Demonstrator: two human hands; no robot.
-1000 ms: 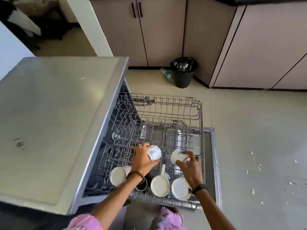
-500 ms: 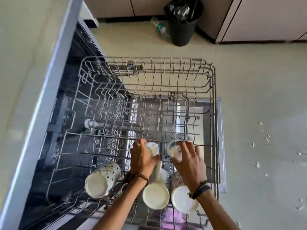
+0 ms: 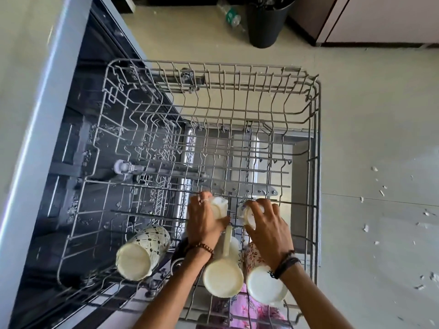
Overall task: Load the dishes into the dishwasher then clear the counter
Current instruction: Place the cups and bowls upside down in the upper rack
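The dishwasher's upper wire rack (image 3: 311, 148) is pulled out over the open door. My left hand (image 3: 204, 222) grips a small white cup (image 3: 219, 207) held down among the rack's wires. My right hand (image 3: 268, 229) grips a second small white cup (image 3: 249, 213) just to its right. Three mugs lie upside down along the rack's near edge: a dotted mug (image 3: 140, 252) at the left, a plain white mug (image 3: 223, 274) with its handle up, and a floral mug (image 3: 263, 286) under my right wrist.
The grey counter (image 3: 28, 91) runs along the left, above the dishwasher's dark interior. A black bin (image 3: 266, 24) and a plastic bottle (image 3: 231, 15) stand on the floor beyond the rack. White crumbs (image 3: 380, 193) litter the floor tiles at the right.
My view has tilted down and closer to the rack. Both hands have lowered their cups into the rack, side by side behind the row of mugs.
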